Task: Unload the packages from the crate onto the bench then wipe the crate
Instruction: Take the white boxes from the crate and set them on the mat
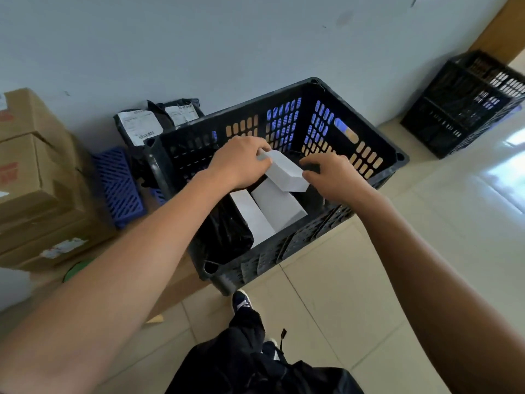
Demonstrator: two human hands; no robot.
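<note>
L hand (240,162) w/ fingers curled round far end of a white box (285,170), firm grip. R hand (331,177) pinches the box's near-right edge, fingers bent. Box is tilted, held betw. both hands inside the black crate (369,132), above 2 more white boxes (270,211) & a black bag (227,231) lying at crate bottom. Black mailers (136,123) lie on worktop behind crate.

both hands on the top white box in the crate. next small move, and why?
Probably lift the top white box straight up past the crate rim, then carry it left to the black mailers. The left hand grips its far end, the right hand pinches the near end, and it lies tilted on two other white boxes, so nothing pins it.
</note>
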